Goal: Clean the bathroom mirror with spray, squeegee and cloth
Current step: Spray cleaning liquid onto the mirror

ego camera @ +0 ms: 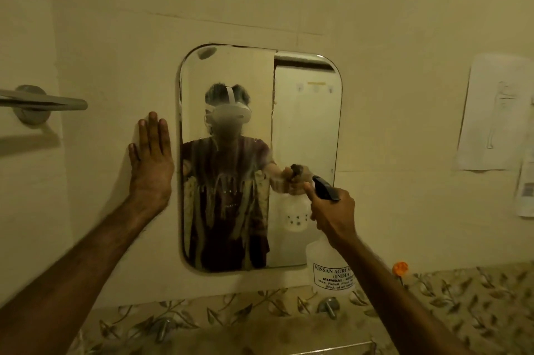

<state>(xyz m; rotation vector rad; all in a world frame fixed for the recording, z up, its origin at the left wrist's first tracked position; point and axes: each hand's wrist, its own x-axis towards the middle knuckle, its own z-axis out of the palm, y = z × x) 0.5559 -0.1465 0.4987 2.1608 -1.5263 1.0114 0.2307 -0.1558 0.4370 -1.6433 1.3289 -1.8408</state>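
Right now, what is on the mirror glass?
Foamy spray runs down the left half of the mirror in streaks. The right hand and bottle hide its lower right corner.

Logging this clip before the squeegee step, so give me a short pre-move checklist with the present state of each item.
1. Spray on the glass: ok. Foam runs down the left and middle of the mirror.
2. Whole glass covered: not ok. The right part looks dry.
3. Spray bottle held securely: ok. The right hand grips its black trigger head, nozzle toward the glass.
4. Left hand off the glass: ok. It lies flat on the wall beside the mirror's left edge.
5. Squeegee and cloth within reach: cannot tell. Neither is in view.
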